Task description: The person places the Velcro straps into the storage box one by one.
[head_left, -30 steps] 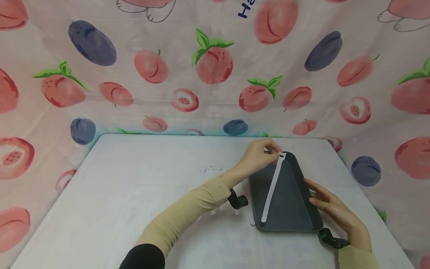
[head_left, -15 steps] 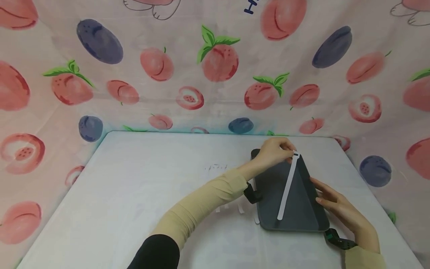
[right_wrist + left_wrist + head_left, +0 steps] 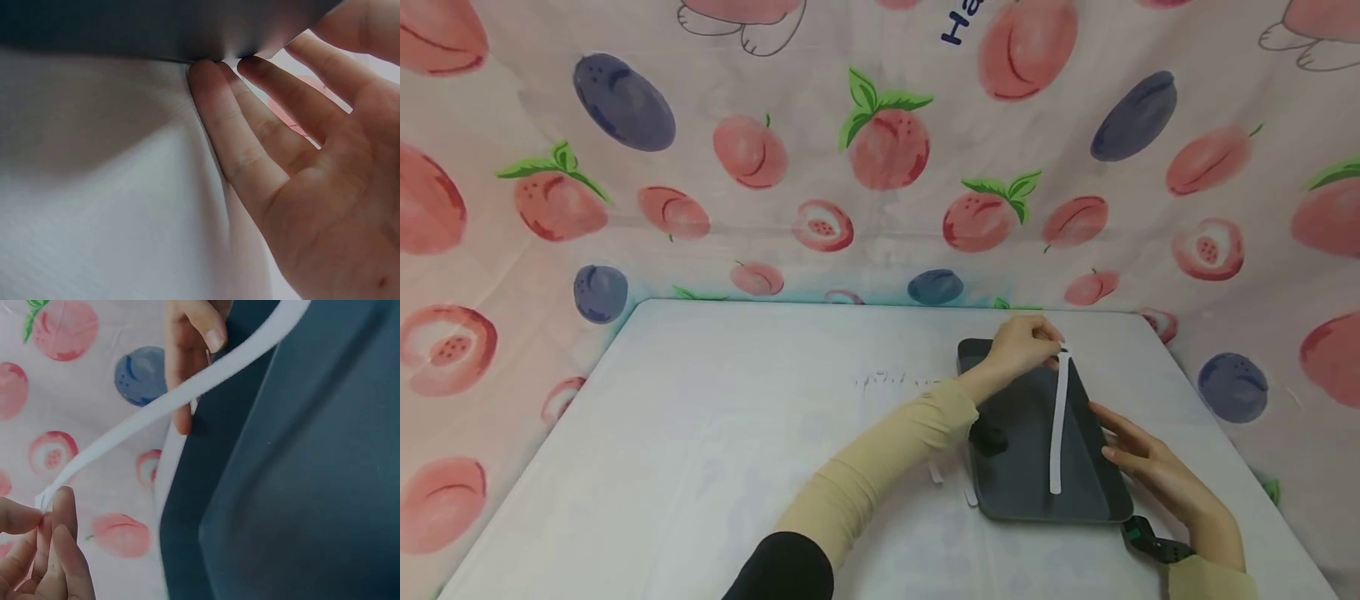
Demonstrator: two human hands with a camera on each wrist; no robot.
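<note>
A long white strap [image 3: 1058,425] with a small slot at its far end lies lengthwise over a dark grey tray [image 3: 1022,492]. My left hand [image 3: 1024,343] pinches the slotted end between thumb and fingers, above the tray's far edge. In the left wrist view the strap runs in a gentle curve from the fingertips across the tray's rim. My right hand [image 3: 1161,471] rests against the tray's right side, fingers extended. The right wrist view shows its fingertips [image 3: 209,72] touching the tray's lower edge, with the table's white surface beneath.
More white strips [image 3: 970,497] lie on the white table [image 3: 700,450] beside the tray's left side, partly hidden by the left arm. Small dark marks [image 3: 880,379] show farther back. A fruit-print cloth [image 3: 820,125] hangs behind the table.
The left hand has moved right across the tray with the strap's end. The strap has gone from slanting near the tray's left to nearly straight along its right part. The right hand stays at the tray's side.
</note>
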